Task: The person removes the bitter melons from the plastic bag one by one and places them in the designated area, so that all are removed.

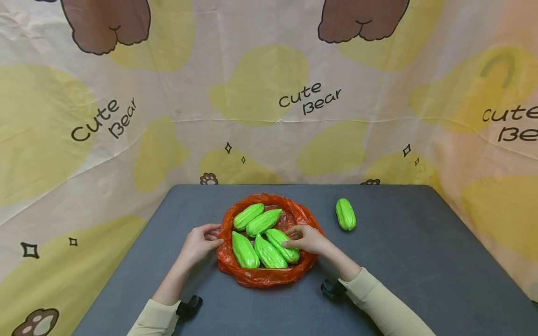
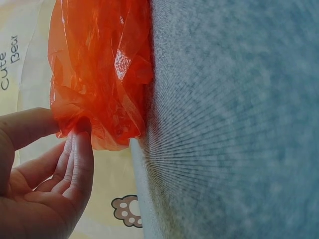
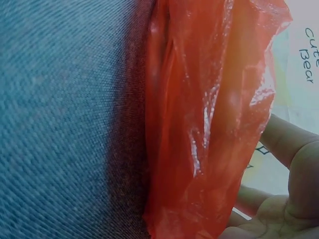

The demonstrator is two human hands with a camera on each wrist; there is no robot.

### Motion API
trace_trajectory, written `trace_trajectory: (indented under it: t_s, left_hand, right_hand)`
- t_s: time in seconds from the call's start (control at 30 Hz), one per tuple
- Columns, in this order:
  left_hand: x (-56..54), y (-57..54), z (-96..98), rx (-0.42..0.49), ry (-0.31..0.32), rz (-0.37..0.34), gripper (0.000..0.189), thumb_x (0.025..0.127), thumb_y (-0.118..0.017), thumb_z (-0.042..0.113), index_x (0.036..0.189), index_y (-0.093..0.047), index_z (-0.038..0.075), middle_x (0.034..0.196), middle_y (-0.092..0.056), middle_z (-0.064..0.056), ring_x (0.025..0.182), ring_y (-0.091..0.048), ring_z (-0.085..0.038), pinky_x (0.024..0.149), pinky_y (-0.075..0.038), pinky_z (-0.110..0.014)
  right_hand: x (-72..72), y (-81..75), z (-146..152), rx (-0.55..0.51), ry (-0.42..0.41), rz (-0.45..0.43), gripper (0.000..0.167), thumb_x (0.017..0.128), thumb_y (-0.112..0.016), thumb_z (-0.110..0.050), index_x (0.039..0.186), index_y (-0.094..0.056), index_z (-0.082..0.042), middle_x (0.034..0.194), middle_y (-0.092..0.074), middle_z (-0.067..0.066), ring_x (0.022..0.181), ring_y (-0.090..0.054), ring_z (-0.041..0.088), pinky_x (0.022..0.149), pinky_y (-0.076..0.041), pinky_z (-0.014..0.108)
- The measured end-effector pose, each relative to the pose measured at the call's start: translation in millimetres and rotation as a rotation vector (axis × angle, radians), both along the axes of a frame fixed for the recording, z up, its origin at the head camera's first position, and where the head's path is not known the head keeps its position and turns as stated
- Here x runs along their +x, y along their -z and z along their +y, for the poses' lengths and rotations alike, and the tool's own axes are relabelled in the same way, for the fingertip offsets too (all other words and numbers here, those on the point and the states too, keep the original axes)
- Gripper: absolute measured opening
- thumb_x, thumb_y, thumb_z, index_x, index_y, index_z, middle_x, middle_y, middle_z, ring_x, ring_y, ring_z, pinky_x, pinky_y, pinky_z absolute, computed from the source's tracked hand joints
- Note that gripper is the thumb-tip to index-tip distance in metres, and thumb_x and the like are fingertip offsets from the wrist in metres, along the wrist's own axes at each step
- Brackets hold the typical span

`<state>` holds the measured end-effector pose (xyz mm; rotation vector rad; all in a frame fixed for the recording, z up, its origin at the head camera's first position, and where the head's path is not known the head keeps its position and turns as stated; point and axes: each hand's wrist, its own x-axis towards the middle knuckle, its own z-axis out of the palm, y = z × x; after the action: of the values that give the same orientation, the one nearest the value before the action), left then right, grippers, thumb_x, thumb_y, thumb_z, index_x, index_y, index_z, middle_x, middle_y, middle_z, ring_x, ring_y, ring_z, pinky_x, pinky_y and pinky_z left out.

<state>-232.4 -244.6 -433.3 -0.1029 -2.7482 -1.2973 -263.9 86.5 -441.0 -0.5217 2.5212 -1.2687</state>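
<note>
A round, open red plastic bag (image 1: 269, 278) sits on the table with its rim rolled outward. Several bright green ridged gourds lie inside, among them a front middle gourd (image 1: 270, 253) and a back left gourd (image 1: 249, 216). My left hand (image 1: 201, 243) pinches the bag's left rim between thumb and fingers; the left wrist view shows the red plastic (image 2: 99, 64) at the fingertips. Reaching over the right rim, my right hand (image 1: 308, 240) holds the right-hand gourd (image 1: 278, 242) by thumb and fingers. In the right wrist view the bag's wall (image 3: 199, 119) hides the fingertips and that gourd.
Another green gourd (image 1: 346, 214) lies alone on the dark grey table (image 1: 403, 261), to the right of the bag and near the back edge. Behind the table hangs a cream and yellow cloth (image 1: 252, 140) printed with bears and lettering.
</note>
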Motion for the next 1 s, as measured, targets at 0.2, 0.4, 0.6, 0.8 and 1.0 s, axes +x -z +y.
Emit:
trace_trajectory:
  t_s: [0.2,0.4,0.6,0.8,1.0]
  left_hand:
    - [0.2,0.6,0.3,0.001,0.004,0.001,0.042,0.079,-0.073,0.007,0.119,-0.063,-0.002,0.096,-0.067,-0.013,0.082,-0.064,-0.018,0.068,-0.050,-0.022]
    - [-0.1,1.6,-0.2,-0.004,0.002,0.002,0.042,0.079,-0.073,0.007,0.119,-0.063,-0.001,0.096,-0.067,-0.013,0.082,-0.064,-0.017,0.068,-0.050,-0.022]
    - [-0.1,1.4,-0.1,-0.005,-0.002,0.004,0.042,0.078,-0.073,0.007,0.119,-0.064,0.000,0.096,-0.068,-0.011,0.082,-0.064,-0.017,0.068,-0.050,-0.022]
    - [0.7,1.1,-0.7,-0.011,0.005,0.017,0.042,0.079,-0.074,0.006,0.118,-0.064,-0.002,0.096,-0.068,-0.013,0.082,-0.064,-0.018,0.068,-0.050,-0.022]
    - [1.2,0.4,-1.0,-0.010,0.009,0.018,0.042,0.079,-0.074,0.007,0.118,-0.064,-0.002,0.096,-0.068,-0.013,0.083,-0.065,-0.018,0.068,-0.050,-0.022]
  right_hand:
    - [1.8,-2.7,-1.4,0.015,0.004,-0.017,0.044,0.081,-0.074,-0.033,0.116,-0.065,-0.010,0.111,-0.067,0.012,0.105,-0.062,0.027,0.082,-0.052,0.039]
    - [2.5,-4.3,-2.0,0.030,-0.012,-0.016,0.049,0.078,-0.077,-0.033,0.118,-0.064,-0.009,0.112,-0.067,0.013,0.106,-0.062,0.028,0.082,-0.052,0.039]
    - [2.0,-4.8,-2.6,0.035,-0.013,-0.012,0.049,0.078,-0.077,-0.031,0.118,-0.064,-0.008,0.112,-0.067,0.013,0.104,-0.063,0.026,0.080,-0.052,0.038]
    - [1.9,-4.2,-2.6,0.047,-0.006,-0.008,0.050,0.077,-0.078,-0.033,0.118,-0.065,-0.008,0.111,-0.068,0.011,0.101,-0.064,0.024,0.077,-0.052,0.035]
    - [2.8,-5.0,-3.1,0.057,0.000,-0.009,0.051,0.076,-0.078,-0.034,0.118,-0.065,-0.009,0.110,-0.068,0.010,0.100,-0.063,0.024,0.076,-0.051,0.033]
